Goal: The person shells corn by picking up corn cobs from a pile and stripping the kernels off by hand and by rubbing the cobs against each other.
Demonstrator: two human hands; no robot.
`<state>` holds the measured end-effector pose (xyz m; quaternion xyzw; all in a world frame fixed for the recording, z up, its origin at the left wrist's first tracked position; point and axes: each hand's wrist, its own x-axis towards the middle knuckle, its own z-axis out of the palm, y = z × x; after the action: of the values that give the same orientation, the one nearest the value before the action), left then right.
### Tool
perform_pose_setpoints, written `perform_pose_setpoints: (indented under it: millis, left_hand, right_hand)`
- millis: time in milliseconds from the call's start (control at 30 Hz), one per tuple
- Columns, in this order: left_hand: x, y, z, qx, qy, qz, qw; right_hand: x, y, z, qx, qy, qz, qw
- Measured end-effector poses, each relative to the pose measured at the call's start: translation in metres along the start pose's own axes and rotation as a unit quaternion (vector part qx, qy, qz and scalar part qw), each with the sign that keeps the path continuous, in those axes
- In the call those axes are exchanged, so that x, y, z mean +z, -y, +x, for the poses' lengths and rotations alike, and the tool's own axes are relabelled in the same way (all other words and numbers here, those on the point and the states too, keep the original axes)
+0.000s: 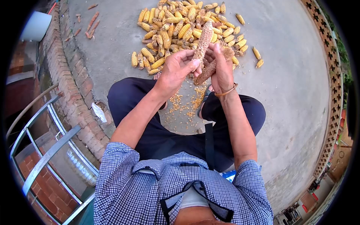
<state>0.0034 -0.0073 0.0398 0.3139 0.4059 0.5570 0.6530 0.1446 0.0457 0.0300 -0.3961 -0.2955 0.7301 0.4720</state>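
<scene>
My left hand is closed on a pale, mostly stripped corn cob that points up and away from me. Its thumb presses on the lower end of that cob. Close beside it, my right hand, with a band at the wrist, is wrapped round a darker, reddish-brown bare cob. This cob slants down to the left, near or against the pale one; exactly where they touch is hidden by my fingers. Loose yellow kernels lie on the ground below, between my feet.
A heap of yellow corn ears lies on the concrete ground in front of me. Several bare cobs are at the upper left, near a brick edging. A metal frame stands at my left, and a white scrap lies nearby.
</scene>
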Motion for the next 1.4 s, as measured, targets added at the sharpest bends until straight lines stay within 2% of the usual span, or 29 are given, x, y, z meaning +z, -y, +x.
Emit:
perform_pose_setpoints:
  millis: [67, 100, 300, 400, 633, 1033, 1233, 1400]
  left_hand:
    - [0.000, 0.000, 0.001, 0.005, -0.016, -0.002, 1.000]
    - [0.000, 0.000, 0.002, 0.010, -0.021, 0.002, 1.000]
    - [-0.001, -0.001, 0.002, 0.025, -0.038, 0.013, 0.999]
    - [-0.002, -0.002, 0.002, 0.020, -0.039, 0.013, 0.999]
    - [-0.003, -0.015, -0.002, 0.010, -0.033, 0.008, 0.999]
    - [-0.001, -0.011, -0.003, 0.027, -0.030, 0.014, 0.999]
    - [0.001, -0.016, -0.004, 0.038, -0.038, 0.017, 0.998]
    - [0.005, -0.016, -0.004, 0.057, -0.046, 0.026, 0.997]
  right_hand:
    - [-0.007, -0.006, 0.002, -0.005, 0.039, -0.038, 0.999]
    - [-0.003, -0.008, 0.000, -0.017, 0.018, -0.058, 0.998]
    - [-0.003, -0.004, -0.004, 0.002, 0.044, -0.082, 0.996]
    - [-0.003, -0.005, -0.004, -0.023, 0.051, -0.115, 0.992]
    - [-0.001, 0.004, -0.008, -0.018, 0.098, -0.099, 0.990]
    - [-0.001, 0.007, -0.007, -0.020, 0.088, -0.079, 0.993]
    - [-0.008, 0.010, -0.005, 0.008, 0.107, -0.187, 0.977]
    - [-0.008, 0.017, -0.008, 0.050, 0.139, -0.104, 0.984]
